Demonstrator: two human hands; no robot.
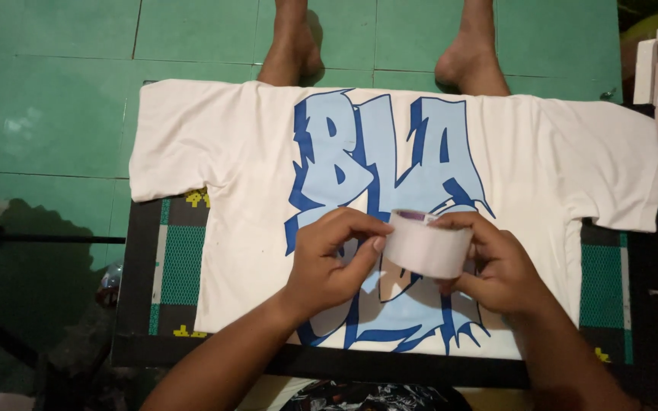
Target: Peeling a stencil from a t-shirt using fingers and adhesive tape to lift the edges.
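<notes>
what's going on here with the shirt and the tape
A person holds a roll of white tape in both hands above a white T-shirt with a blue graffiti print, spread flat on a dark board. The right hand grips the roll, while the left hand pinches its edge. Two bare feet stand on the green floor beyond.

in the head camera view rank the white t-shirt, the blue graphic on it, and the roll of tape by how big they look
1. White t-shirt, spread flat, widest by far.
2. Blue graphic, covering the shirt's middle.
3. Roll of tape, held between left hand and right hand; it sits nearer the camera, yet looks smallest.
</notes>
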